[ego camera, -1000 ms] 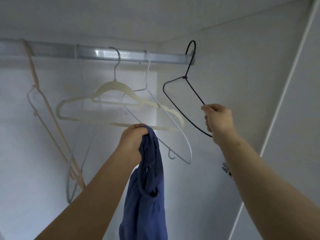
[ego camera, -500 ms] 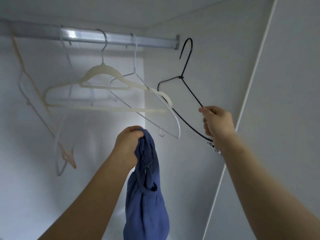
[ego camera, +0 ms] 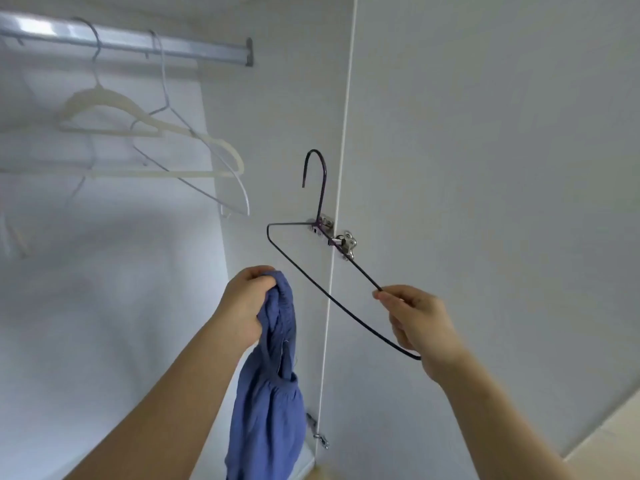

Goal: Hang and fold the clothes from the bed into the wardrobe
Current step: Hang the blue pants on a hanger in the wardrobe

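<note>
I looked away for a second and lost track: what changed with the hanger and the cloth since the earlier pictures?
The right hand has lifted the black wire hanger off the rail and brought it down. The left hand keeps its grip on the blue garment; the pale hangers stay on the rail.

Up at ten o'clock, the silver wardrobe rail [ego camera: 138, 43] runs across to its bracket on the side wall. Two hangers hook over it: a cream hanger [ego camera: 114, 112], and just right, a white wire hanger [ego camera: 207, 161].
</note>
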Demonstrator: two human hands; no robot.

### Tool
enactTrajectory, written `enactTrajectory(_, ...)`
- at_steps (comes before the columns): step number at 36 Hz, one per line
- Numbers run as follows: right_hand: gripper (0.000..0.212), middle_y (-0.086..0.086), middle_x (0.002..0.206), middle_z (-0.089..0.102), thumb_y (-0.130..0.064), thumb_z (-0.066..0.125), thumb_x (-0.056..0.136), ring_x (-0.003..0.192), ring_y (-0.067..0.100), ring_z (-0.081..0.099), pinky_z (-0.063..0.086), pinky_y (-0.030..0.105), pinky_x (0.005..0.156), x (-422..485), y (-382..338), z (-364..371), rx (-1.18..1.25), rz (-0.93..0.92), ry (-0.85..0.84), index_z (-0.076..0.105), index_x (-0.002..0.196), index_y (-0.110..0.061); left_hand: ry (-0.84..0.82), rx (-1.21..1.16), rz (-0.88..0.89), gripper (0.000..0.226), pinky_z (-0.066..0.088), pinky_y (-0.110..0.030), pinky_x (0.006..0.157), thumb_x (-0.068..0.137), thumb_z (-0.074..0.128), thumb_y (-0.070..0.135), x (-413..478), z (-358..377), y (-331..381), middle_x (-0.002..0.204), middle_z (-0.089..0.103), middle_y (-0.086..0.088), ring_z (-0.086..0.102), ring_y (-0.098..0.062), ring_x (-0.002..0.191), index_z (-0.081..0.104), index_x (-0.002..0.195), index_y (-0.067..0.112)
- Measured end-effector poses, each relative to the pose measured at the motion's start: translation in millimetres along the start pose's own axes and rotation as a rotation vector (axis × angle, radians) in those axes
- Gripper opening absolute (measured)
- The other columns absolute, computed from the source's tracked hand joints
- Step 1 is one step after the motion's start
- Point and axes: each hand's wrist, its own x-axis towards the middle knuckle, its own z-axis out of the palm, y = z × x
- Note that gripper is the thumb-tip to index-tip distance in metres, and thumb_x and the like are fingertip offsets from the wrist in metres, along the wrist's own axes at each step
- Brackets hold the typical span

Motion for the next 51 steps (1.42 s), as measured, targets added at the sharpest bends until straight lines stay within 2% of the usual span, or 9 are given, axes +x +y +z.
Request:
enactTrajectory(3, 0.013, -0.007, 0.042, 0.027, -0.006, 0.059, 0.089, 0.035, 0.008, 0.019, 0.017, 0.013, 0.035, -22, 10, -22, -0.024, 0.036, -0.030, 0.067, 0.079, -0.007, 0.030, -0.017, -0.064, 0.020, 0.042, -0.023, 0.051, 0.093, 0.037, -0.004, -10, 13, -5, 0.065, 0.052, -0.013, 0.049, -0.018, 0.052, 0.051, 0.089, 0.010)
enactTrajectory(6, 0.015, -0.006, 0.040, 0.027, -0.003, 0.059, 0.088, 0.035, 0.008, 0.019, 0.016, 0.013, 0.035, -40, 13, -44, -0.062, 0.079, -0.051, 0.067, 0.076, -0.006, -0.019, 0.032, -0.091, 0.042, 0.046, -0.025, 0.060, 0.096, 0.043, 0.005, -13, 25, -9, 0.080, 0.054, -0.005, 0.055, -0.015, 0.068, 0.041, 0.128, 0.032)
enactTrajectory(9, 0.017, -0.006, 0.038, 0.029, -0.002, 0.057, 0.088, 0.033, 0.008, 0.020, 0.016, 0.013, 0.035, -53, 14, -62, -0.083, 0.094, -0.080, 0.068, 0.075, -0.006, -0.071, 0.114, -0.068, 0.055, 0.046, -0.027, 0.063, 0.097, 0.040, 0.007, -13, 35, -9, 0.089, 0.054, -0.002, 0.057, -0.016, 0.077, 0.031, 0.139, 0.040)
enactTrajectory(17, 0.013, -0.002, 0.042, 0.040, -0.006, 0.060, 0.086, 0.038, 0.011, 0.033, 0.028, 0.018, 0.040, -64, 18, -90, -0.178, 0.094, -0.140, 0.067, 0.075, -0.008, -0.103, 0.260, 0.148, 0.038, 0.046, -0.018, 0.061, 0.089, 0.039, -0.006, -24, 59, 2, 0.086, 0.064, -0.001, 0.059, -0.011, 0.075, 0.065, 0.080, 0.021)
enactTrajectory(23, 0.011, -0.001, 0.072, 0.063, -0.020, 0.060, 0.089, 0.058, 0.014, 0.059, 0.045, 0.022, 0.055, -56, -2, -72, -0.210, 0.207, -0.452, 0.062, 0.099, -0.015, -0.246, 0.483, 0.238, 0.042, 0.046, -0.023, 0.072, 0.084, 0.036, -0.008, -40, 83, 7, 0.091, 0.065, -0.004, 0.057, -0.016, 0.081, 0.066, 0.077, 0.020)
enactTrajectory(29, 0.012, -0.004, 0.057, 0.050, -0.023, 0.060, 0.090, 0.048, 0.012, 0.045, 0.041, 0.022, 0.049, -41, -17, -41, -0.008, 0.155, -0.374, 0.058, 0.097, -0.014, -0.369, 0.643, 0.247, 0.046, 0.045, -0.019, 0.079, 0.083, 0.032, -0.009, -49, 97, 7, 0.087, 0.063, 0.006, 0.057, -0.011, 0.087, 0.063, 0.076, 0.024)
enactTrajectory(35, 0.032, -0.010, 0.041, 0.027, -0.030, 0.049, 0.096, 0.036, 0.007, 0.022, 0.020, 0.017, 0.038, -31, -14, -33, -0.022, 0.102, -0.064, 0.059, 0.071, -0.012, -0.112, 0.668, 0.189, 0.025, 0.042, -0.028, 0.077, 0.091, 0.037, 0.009, -30, 70, 17, 0.092, 0.052, 0.005, 0.052, -0.018, 0.091, 0.051, 0.104, 0.026)
enactTrajectory(43, 0.035, -0.004, 0.046, 0.025, -0.022, 0.053, 0.094, 0.040, 0.009, 0.019, 0.015, 0.018, 0.039, -36, -10, -45, 0.117, 0.059, -0.053, 0.052, 0.061, -0.010, 0.206, 0.445, -0.196, 0.019, 0.034, -0.028, 0.063, 0.091, 0.043, 0.009, -3, 22, 30, 0.073, 0.048, -0.013, 0.044, -0.024, 0.066, 0.046, 0.073, 0.004)
enactTrajectory(51, 0.041, -0.006, 0.042, 0.026, -0.027, 0.057, 0.092, 0.038, 0.009, 0.019, 0.018, 0.017, 0.037, -44, -7, -47, 0.002, 0.088, -0.161, 0.047, 0.054, -0.015, 0.226, 0.396, -0.182, 0.021, 0.028, -0.027, 0.055, 0.089, 0.042, 0.005, 6, 16, 31, 0.068, 0.044, -0.010, 0.038, -0.021, 0.060, 0.042, 0.068, 0.008)
